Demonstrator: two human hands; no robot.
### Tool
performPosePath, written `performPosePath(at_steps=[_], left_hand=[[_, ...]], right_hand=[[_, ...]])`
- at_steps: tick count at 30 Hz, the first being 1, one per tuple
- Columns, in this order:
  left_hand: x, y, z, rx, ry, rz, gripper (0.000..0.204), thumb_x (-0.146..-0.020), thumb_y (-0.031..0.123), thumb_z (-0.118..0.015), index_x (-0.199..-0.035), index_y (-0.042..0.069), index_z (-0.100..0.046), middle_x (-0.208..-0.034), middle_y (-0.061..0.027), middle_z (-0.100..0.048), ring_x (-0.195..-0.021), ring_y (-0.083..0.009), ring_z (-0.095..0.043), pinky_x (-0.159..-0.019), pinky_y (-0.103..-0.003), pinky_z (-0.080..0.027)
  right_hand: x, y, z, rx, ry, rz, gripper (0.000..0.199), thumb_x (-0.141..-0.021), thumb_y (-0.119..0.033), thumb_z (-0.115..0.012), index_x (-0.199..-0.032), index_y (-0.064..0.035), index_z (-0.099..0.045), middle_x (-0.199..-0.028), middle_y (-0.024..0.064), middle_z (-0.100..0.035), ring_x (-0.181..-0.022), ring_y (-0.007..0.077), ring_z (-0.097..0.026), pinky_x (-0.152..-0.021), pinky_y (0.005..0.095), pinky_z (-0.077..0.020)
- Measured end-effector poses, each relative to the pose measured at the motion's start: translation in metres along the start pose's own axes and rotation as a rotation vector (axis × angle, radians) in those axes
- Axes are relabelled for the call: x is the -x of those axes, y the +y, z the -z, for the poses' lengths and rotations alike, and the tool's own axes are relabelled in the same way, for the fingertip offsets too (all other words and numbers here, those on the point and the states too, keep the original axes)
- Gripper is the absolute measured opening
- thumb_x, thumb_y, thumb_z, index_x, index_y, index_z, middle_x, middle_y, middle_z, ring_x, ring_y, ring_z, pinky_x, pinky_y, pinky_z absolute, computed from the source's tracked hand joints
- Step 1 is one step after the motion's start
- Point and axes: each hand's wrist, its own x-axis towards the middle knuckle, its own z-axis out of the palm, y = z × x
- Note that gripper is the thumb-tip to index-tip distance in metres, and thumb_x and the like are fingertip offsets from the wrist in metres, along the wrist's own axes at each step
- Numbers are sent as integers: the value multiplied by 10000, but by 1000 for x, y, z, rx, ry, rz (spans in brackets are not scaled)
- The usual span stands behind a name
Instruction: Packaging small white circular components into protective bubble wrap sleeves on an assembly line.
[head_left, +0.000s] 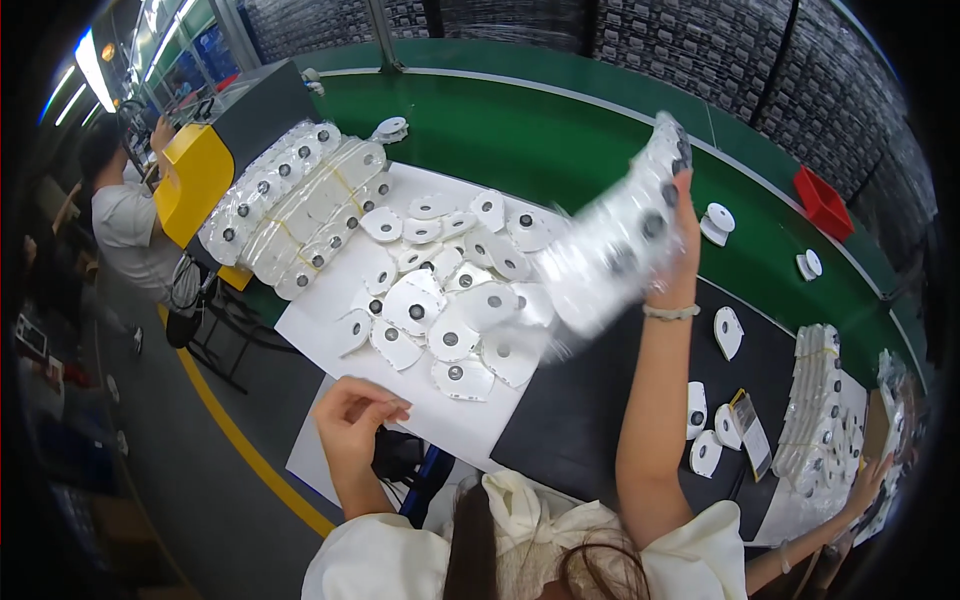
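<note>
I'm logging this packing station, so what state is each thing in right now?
clear bag: lifted and tilted over the table, blurred
right hand: raised, gripping the clear bag
left hand: low at the table edge, fingers curled, apparently holding nothing
loose masks: heaped on the white sheet
bagged masks: stacked, banded
red bin: contents not visible

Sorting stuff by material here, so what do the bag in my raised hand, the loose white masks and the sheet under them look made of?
The bag in the right hand looks like thin clear plastic film: see-through, glossy, crinkled. The loose masks look like matte white non-woven fabric with hard grey valves, probably plastic. The sheet under them looks like plain white paper or thin board; hard to tell which.
</note>
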Motion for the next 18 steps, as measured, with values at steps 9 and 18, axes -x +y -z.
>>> performPosePath(at_steps=[9,18], left_hand=[[-104,15,-40,979,-704,630,651,-878,488,-189,-1087,-66,-459,-1077,-192,-508,-1002,-263,-515,-821,-372,-422],[-133,66,-2,34,-677,342,201,-840,223,-495,-841,25,-527,-687,19,-515,-567,-22,-450,-517,-165,-373]], right_hand=[[21,40,-33,853,-1069,-798,402,-537,-120,-764,-865,31,-587,-795,54,-611,-741,107,-553,-663,235,-434],[28,39,-44,919,-1272,-733,335,-623,-164,-726,-859,32,-592,-790,69,-627,-714,107,-562,-654,229,-431]])
